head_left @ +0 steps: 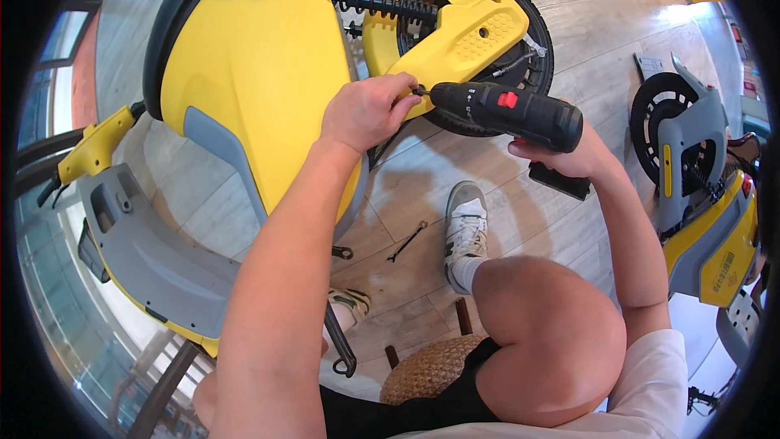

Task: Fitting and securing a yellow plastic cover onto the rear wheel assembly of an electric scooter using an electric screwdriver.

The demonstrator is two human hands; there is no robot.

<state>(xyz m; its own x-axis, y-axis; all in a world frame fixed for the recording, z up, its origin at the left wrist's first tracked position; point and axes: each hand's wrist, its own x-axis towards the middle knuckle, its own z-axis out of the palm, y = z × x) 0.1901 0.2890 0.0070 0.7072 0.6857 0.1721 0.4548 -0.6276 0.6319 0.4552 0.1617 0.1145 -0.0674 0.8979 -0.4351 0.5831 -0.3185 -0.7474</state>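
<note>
My right hand (561,154) is wrapped round the grip of a black cordless drill (528,112) with a red switch. The drill lies nearly level, its chuck pointing left at a yellow electric scooter (260,65). Its tip meets the front end of the yellow rear-wheel cover arm (475,36). There my left hand (366,112) is closed, thumb and forefinger pinched beside the tip. A small dark part shows at the fingertips, too covered to make out. Behind the arm are the rear wheel (536,65) and a black spring shock absorber (390,6).
A wrench (408,241) lies on the wood-look floor near my sneaker (466,223). Below is a woven stool (426,367). The scooter's grey footboard (171,252) extends to the lower left. Another yellow and grey scooter (707,228) stands at the right.
</note>
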